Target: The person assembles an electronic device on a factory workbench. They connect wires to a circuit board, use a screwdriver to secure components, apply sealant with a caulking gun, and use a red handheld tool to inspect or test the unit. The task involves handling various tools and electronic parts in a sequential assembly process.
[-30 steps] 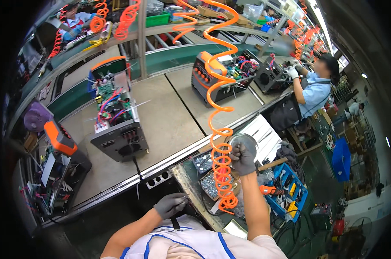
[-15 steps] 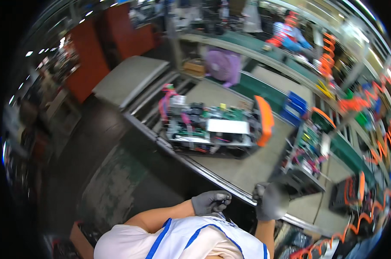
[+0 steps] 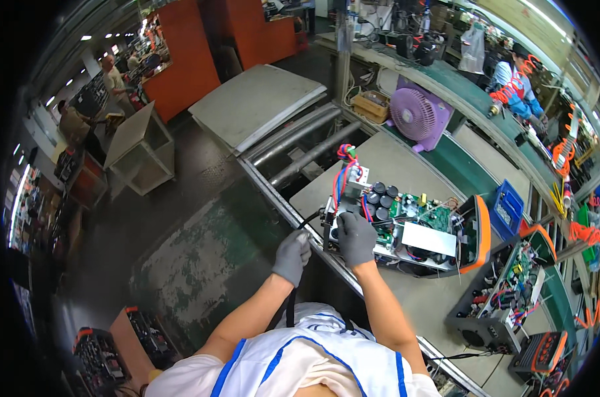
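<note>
My gloved left hand (image 3: 291,257) is closed around a black cable (image 3: 309,219) just off the bench's near edge. The cable runs from its fingers up to the left end of an opened machine (image 3: 406,225). This machine has an orange-rimmed front panel, green circuit boards, black capacitors and a white plate on top. My gloved right hand (image 3: 356,239) rests at the machine's left end with curled fingers; what they grip is hidden. Red and blue wires (image 3: 343,175) stick up beyond that hand.
A second opened machine (image 3: 505,294) stands at the right, near a smaller orange-and-black unit (image 3: 541,352). A blue tray (image 3: 507,210) and a purple fan (image 3: 415,114) are behind. Metal rollers (image 3: 306,153) lie left of the bench top. A co-worker (image 3: 517,83) sits across the bench.
Both hands have gone from in front of my body to the machine's left end. My left hand now holds the black cable. The view has swung, shifting the bench rightward.
</note>
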Tool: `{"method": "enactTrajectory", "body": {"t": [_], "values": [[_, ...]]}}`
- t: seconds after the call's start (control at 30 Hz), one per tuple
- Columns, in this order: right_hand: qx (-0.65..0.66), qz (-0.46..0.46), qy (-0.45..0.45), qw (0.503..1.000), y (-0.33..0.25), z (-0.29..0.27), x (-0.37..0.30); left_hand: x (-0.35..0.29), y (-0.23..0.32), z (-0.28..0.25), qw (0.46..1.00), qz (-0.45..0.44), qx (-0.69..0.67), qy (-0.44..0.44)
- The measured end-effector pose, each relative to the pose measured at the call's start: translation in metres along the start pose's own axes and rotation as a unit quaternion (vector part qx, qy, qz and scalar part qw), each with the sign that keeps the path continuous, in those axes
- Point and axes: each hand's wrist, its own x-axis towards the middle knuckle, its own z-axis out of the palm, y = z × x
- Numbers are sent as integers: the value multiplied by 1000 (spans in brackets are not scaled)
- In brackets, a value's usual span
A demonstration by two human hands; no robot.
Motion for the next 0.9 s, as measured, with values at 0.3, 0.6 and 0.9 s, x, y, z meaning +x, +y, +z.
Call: {"method": "enactTrajectory", "body": {"t": [0.3,0.6,0.9], "values": [[116,37,45,992,-2,15,-6,58,-31,-14,984,23,-158,-81],[166,24,-13,986,15,14,-6,62,-40,15,984,-3,-178,-3],[47,-61,-54,996,12,0,15,37,-8,39,983,2,-186,-10]]}}
